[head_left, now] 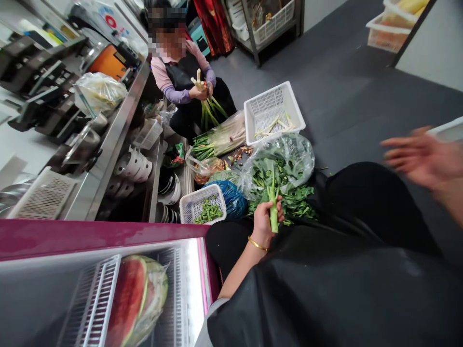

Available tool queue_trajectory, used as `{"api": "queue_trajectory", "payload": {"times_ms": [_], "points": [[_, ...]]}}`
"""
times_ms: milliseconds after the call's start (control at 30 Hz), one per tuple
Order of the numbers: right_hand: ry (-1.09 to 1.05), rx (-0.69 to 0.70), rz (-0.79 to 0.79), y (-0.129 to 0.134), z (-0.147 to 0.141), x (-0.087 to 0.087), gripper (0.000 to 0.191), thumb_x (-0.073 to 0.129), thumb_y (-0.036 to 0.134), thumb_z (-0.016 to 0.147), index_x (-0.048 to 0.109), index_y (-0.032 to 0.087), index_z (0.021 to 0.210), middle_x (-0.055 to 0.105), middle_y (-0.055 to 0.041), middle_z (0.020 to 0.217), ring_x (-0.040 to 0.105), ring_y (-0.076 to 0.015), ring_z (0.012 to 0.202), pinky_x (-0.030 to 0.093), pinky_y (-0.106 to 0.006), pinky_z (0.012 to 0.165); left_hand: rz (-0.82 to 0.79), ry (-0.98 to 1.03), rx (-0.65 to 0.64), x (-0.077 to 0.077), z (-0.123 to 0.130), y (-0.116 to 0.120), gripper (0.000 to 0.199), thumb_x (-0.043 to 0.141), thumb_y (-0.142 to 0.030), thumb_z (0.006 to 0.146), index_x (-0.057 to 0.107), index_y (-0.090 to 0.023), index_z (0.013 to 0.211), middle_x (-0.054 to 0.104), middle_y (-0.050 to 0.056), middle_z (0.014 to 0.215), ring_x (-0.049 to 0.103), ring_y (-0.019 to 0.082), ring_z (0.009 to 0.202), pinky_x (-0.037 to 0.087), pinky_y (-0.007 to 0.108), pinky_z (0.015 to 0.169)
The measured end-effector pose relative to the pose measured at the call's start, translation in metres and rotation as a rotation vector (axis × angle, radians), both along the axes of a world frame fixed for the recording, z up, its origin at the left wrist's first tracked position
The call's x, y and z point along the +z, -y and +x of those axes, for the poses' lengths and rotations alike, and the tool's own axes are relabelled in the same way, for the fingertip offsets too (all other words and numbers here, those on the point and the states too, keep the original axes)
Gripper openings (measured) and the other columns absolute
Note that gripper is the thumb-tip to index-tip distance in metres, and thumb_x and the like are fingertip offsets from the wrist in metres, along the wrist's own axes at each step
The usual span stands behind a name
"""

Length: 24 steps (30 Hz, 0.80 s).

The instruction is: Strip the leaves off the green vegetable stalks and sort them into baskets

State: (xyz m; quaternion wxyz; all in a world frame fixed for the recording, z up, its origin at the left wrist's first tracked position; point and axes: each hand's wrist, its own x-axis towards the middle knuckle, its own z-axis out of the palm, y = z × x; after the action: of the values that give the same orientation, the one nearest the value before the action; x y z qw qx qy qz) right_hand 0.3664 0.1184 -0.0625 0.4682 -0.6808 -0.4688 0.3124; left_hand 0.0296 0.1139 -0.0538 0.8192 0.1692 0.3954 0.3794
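Note:
My left hand (265, 219), with a gold bangle at the wrist, is closed around a thick green vegetable stalk (273, 207) that points up and away from me. Just beyond it, leafy greens (298, 200) spill from a clear plastic bag (302, 154). Off to the right, my right hand (415, 156) reaches out with its fingers extended, slightly blurred and holding nothing. It is near the edge of a white container (450, 129), whose contents are out of view.
A co-worker (184, 72) squats opposite, gripping scallions (211, 108). Between us stand a white basket (265, 94) with pale stalks, a smaller basket (184, 205) with cut greens, and a blue bag (231, 197). A glass-front fridge (181, 231) and steel counter (119, 120) flank my left.

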Motion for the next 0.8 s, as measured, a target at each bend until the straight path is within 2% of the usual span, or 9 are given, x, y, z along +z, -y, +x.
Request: {"api": "queue_trajectory", "payload": {"times_ms": [67,133,200,267,333,400,533,667,800], "points": [[-0.308,0.356,-0.289,-0.010,-0.065,0.004,0.060,0.043,0.067,0.083,0.069,0.013,0.082,0.066,-0.0150,0.066,0.057,-0.0126,0.047,0.036,-0.027,0.042,0.101,-0.052,-0.014,0.004,0.002,0.003,0.031,0.060,-0.031,0.062,0.064,-0.008,0.083,0.048,-0.001,0.059,0.040,0.008,0.046,0.029,0.021,0.043],[-0.486,0.633,-0.459,-0.023,-0.134,0.007,0.051,0.062,0.065,0.069,0.068,0.015,0.081,0.067,-0.0103,0.067,0.056,-0.0139,0.047,0.035,-0.025,0.040,0.165,-0.154,-0.066,0.008,0.001,0.006,0.029,0.063,-0.037,0.064,0.064,-0.010,0.074,0.049,0.000,0.054,0.041,0.008,0.044,0.030,0.022,0.042],[-0.378,0.582,-0.337,-0.031,-0.186,0.009,0.049,0.061,0.064,0.070,0.062,0.015,0.065,0.058,-0.0042,0.052,0.048,-0.0115,0.042,0.033,-0.025,0.041,0.169,-0.281,-0.050,0.009,-0.004,0.009,0.034,0.064,-0.046,0.067,0.060,-0.012,0.066,0.047,-0.001,0.048,0.038,0.007,0.039,0.028,0.021,0.040],[-0.143,0.527,-0.096,-0.028,-0.214,0.010,0.046,0.057,0.059,0.076,0.059,0.017,0.058,0.054,-0.0031,0.049,0.048,-0.0133,0.047,0.036,-0.027,0.046,0.143,-0.382,0.064,0.007,-0.010,0.009,0.043,0.063,-0.056,0.069,0.056,-0.014,0.062,0.043,-0.004,0.043,0.034,0.006,0.035,0.024,0.020,0.037],[0.039,0.573,0.111,-0.016,-0.221,0.010,0.039,0.055,0.051,0.080,0.061,0.019,0.059,0.058,-0.0046,0.055,0.055,-0.0177,0.059,0.041,-0.029,0.055,0.155,-0.451,0.196,0.004,-0.015,0.007,0.048,0.062,-0.061,0.069,0.053,-0.015,0.059,0.040,-0.005,0.040,0.031,0.005,0.033,0.021,0.020,0.036],[0.098,0.655,0.192,-0.005,-0.217,0.010,0.031,0.054,0.046,0.082,0.064,0.022,0.065,0.061,-0.0046,0.061,0.058,-0.0197,0.067,0.044,-0.031,0.062,0.209,-0.510,0.257,-0.001,-0.019,0.006,0.049,0.061,-0.062,0.070,0.052,-0.016,0.058,0.039,-0.005,0.040,0.031,0.005,0.033,0.021,0.021,0.036],[0.075,0.642,0.108,-0.021,-0.204,0.013,0.035,0.046,0.047,0.086,0.066,0.020,0.076,0.060,-0.0015,0.057,0.056,-0.0164,0.055,0.044,-0.029,0.057,0.349,-0.630,0.294,-0.010,-0.022,0.009,0.038,0.066,-0.053,0.072,0.059,-0.016,0.064,0.046,-0.003,0.046,0.040,0.009,0.041,0.029,0.022,0.042],[-0.019,0.536,-0.104,-0.052,-0.208,0.017,0.043,0.055,0.053,0.078,0.060,0.016,0.055,0.058,-0.0033,0.047,0.056,-0.0167,0.048,0.043,-0.028,0.051,0.381,-0.602,0.309,-0.014,-0.020,0.016,0.024,0.073,-0.040,0.069,0.065,-0.019,0.077,0.056,0.000,0.057,0.052,0.014,0.056,0.038,0.023,0.050],[0.091,0.435,0.075,-0.027,-0.220,0.008,0.037,0.054,0.047,0.079,0.060,0.019,0.055,0.063,-0.0066,0.054,0.062,-0.0213,0.056,0.047,-0.032,0.057,0.211,-0.413,0.254,-0.006,-0.020,0.012,0.033,0.066,-0.047,0.075,0.062,-0.014,0.073,0.045,-0.003,0.048,0.037,0.007,0.040,0.025,0.020,0.038]]}}
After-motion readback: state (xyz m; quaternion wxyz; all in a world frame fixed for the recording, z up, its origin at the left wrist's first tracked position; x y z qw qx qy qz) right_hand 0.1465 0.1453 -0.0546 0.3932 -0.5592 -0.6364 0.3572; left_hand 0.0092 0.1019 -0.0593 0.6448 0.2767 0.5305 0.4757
